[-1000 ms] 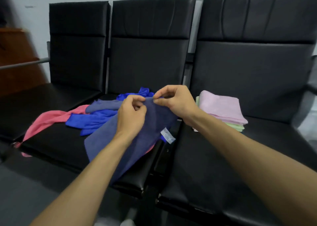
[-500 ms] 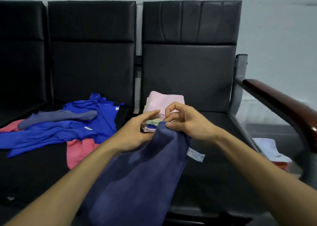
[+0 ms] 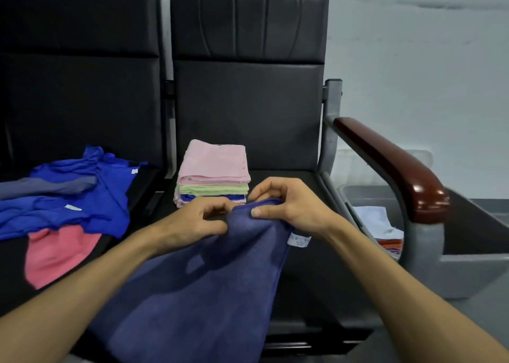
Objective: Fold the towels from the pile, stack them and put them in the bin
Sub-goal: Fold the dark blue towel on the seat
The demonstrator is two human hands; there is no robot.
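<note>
We note navy towel [image 3: 198, 288] hanging over front of chair seat [image 3: 303, 280], top edge pinched by fingers of left hand [image 3: 198, 220] and right hand [image 3: 286, 205]. Folded stack [image 3: 213, 169] just behind. Unfolded pile [image 3: 82, 197] on left seat. Bin [image 3: 468, 255] beyond armrest [image 3: 391, 164].

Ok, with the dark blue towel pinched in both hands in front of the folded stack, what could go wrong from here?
The left hand and right hand pinch the dark blue towel at one bunched edge while most of it hangs over the seat front, so a loosened pinch may let it slide off. The hands are also close to the folded stack; spreading the towel there could knock it askew.
</note>
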